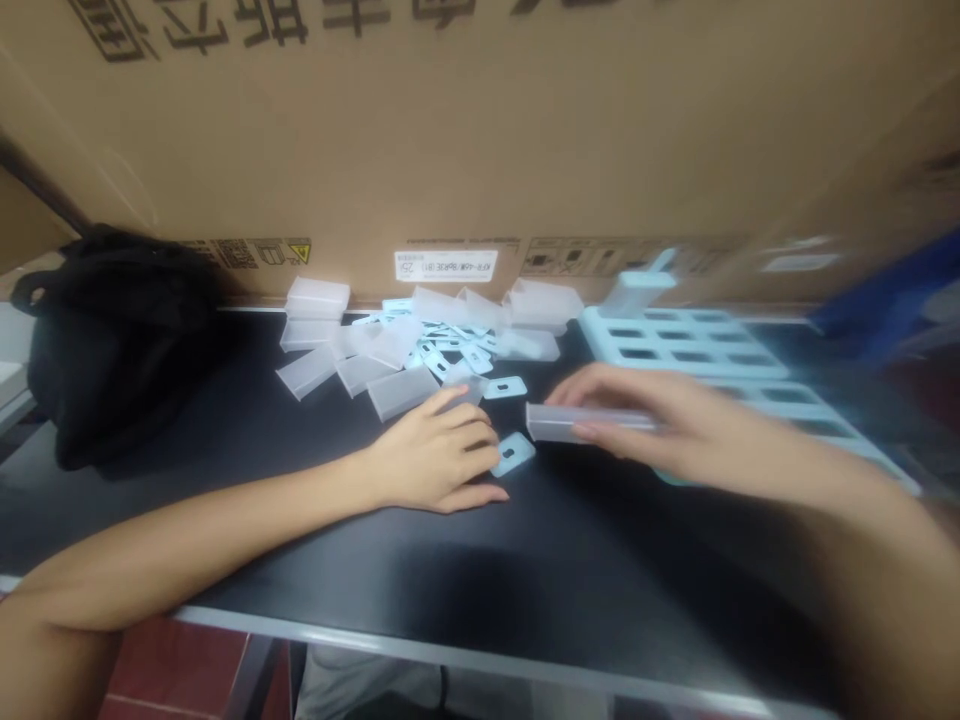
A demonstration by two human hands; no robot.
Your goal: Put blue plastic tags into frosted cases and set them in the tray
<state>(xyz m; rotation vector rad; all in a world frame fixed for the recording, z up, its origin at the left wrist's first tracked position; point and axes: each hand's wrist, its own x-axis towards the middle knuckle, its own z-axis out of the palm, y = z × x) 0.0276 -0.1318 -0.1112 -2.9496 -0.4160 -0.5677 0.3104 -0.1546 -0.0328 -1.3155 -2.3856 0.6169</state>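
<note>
My left hand [442,455] rests on the black table [465,570], its fingers curled and pinching a small light-blue flat piece [514,453] with a slot. My right hand [675,425] holds a clear plastic sleeve [570,422] level just above the table, its open end pointing left toward the blue piece. Another blue slotted piece [505,387] lies just beyond the left hand. A heap of clear sleeves [390,350] and several blue pieces [457,345] lies behind both hands.
A light-blue tray [694,345] with rectangular slots sits at the right, partly under my right arm. A black bag [112,340] is at the left. A large cardboard box [480,140] walls off the back. The table's front edge runs below my arms.
</note>
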